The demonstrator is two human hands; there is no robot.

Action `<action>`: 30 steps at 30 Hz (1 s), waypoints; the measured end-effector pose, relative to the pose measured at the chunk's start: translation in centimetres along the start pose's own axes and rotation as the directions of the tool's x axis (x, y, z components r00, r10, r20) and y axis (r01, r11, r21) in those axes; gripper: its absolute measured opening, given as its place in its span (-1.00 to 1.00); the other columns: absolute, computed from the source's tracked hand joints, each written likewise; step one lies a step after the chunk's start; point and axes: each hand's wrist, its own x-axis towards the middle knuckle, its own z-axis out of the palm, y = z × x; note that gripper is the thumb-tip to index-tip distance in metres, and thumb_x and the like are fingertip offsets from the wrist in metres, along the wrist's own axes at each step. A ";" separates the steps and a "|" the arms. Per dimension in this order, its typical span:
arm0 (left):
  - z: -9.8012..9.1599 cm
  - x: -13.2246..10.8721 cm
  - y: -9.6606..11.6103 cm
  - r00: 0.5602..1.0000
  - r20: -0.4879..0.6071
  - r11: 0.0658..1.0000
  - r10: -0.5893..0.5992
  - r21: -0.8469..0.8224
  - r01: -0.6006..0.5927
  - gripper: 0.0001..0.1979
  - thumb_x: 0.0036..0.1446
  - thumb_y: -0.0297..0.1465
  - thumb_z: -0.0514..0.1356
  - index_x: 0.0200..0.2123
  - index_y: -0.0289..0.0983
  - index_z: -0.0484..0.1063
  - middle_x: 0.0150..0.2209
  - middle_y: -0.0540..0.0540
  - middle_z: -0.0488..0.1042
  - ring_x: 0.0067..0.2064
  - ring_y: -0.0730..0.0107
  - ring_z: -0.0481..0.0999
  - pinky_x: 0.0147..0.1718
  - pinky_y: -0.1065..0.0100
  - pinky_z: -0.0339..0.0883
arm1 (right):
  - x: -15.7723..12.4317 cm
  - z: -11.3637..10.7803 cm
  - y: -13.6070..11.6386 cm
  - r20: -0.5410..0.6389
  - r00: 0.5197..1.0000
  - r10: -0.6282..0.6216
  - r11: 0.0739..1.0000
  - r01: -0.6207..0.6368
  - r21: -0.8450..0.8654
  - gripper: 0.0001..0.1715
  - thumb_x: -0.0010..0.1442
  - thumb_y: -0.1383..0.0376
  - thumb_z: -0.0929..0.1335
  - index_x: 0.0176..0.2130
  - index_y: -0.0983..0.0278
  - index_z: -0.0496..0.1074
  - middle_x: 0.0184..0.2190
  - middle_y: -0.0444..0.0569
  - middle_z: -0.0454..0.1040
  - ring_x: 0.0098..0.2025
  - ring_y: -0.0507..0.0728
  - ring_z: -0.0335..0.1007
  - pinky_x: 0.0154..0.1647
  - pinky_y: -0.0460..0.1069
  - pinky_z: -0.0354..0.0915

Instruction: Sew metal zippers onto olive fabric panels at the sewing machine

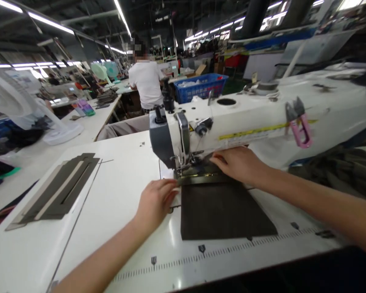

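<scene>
A dark olive fabric panel (225, 211) lies flat on the white table, its far edge under the needle area of a sewing machine (232, 118). Along that edge runs a zipper (198, 175) with shiny gold-coloured teeth. My left hand (155, 199) pinches the left end of the zipper strip, fingers bent together. On the far right side of the strip, close to the presser foot (183, 166), my right hand (239, 162) has thumb and forefinger closed on the fabric's edge.
Stacked cut fabric pieces (65, 183) lie on the left of the table. Pink-handled snips (300, 122) hang on the machine body. Bunched olive fabric (338, 171) is at the right. Behind are a white fan (57, 122), a blue basket (198, 88) and a person (146, 83).
</scene>
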 end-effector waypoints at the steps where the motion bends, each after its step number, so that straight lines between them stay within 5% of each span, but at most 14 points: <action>1: 0.0 0.1 -1.0 0.998 0.019 0.996 0.063 0.057 -0.064 -0.83 0.16 -0.42 0.10 -0.20 -0.31 0.44 -0.15 -0.21 0.48 -0.18 0.18 0.47 -0.21 0.15 0.35 | -1.4 0.2 -0.8 0.039 0.998 -0.055 0.998 0.055 0.007 -0.78 0.17 0.27 0.27 -0.44 0.29 0.43 -0.43 -0.02 0.44 -0.32 0.12 0.35 -0.28 0.00 0.24; 5: 1.0 1.1 -2.9 0.959 0.084 0.952 0.272 0.125 -0.281 -0.82 0.19 -0.46 0.05 -0.20 -0.36 0.42 -0.14 -0.21 0.49 -0.11 0.22 0.46 -0.14 0.20 0.32 | -5.3 1.5 -4.6 0.099 0.966 -0.238 0.971 0.234 0.051 -0.78 0.19 0.28 0.25 -0.39 0.29 0.44 -0.37 -0.03 0.44 -0.32 0.10 0.35 -0.27 -0.02 0.22; 9: 1.0 1.9 -2.3 0.986 0.072 0.969 0.149 0.185 -0.160 -0.82 0.16 -0.50 0.04 -0.24 -0.35 0.43 -0.31 -0.12 0.54 -0.29 0.29 0.52 -0.27 0.27 0.37 | -4.7 3.5 -6.7 0.075 0.985 -0.152 0.988 0.155 -0.029 -0.73 0.21 0.29 0.24 -0.13 0.36 0.39 -0.27 0.05 0.45 -0.28 0.15 0.38 -0.31 -0.01 0.23; 14: 0.8 1.9 -1.9 0.998 0.039 0.977 0.056 0.205 -0.063 -0.83 0.13 -0.50 0.06 -0.28 -0.30 0.44 -0.38 -0.06 0.54 -0.35 0.31 0.52 -0.32 0.32 0.36 | -2.9 5.0 -6.7 0.103 0.993 -0.064 0.996 0.071 -0.058 -0.63 0.25 0.21 0.19 -0.05 0.35 0.34 -0.27 0.07 0.48 -0.32 0.19 0.42 -0.41 0.00 0.21; 25: 0.9 1.3 -0.9 0.965 0.125 0.907 0.231 0.332 -0.260 -0.80 0.14 -0.52 0.03 -0.20 -0.36 0.40 -0.26 -0.18 0.47 -0.23 0.22 0.45 -0.15 0.18 0.28 | -3.3 5.3 -6.2 0.046 0.984 -0.172 0.985 0.173 -0.014 -0.69 0.24 0.24 0.20 -0.18 0.32 0.44 -0.36 -0.01 0.48 -0.39 0.12 0.37 -0.42 -0.01 0.17; 30: 0.9 1.4 -0.5 0.965 0.138 0.898 0.221 0.357 -0.257 -0.78 0.13 -0.55 -0.01 -0.23 -0.36 0.39 -0.27 -0.18 0.45 -0.23 0.22 0.44 -0.10 0.14 0.25 | -3.3 5.0 -6.0 -0.125 0.963 -0.239 0.970 0.230 -0.083 -0.68 0.25 0.32 0.17 -0.16 0.36 0.44 -0.26 0.09 0.45 -0.16 0.19 0.30 -0.12 0.10 0.18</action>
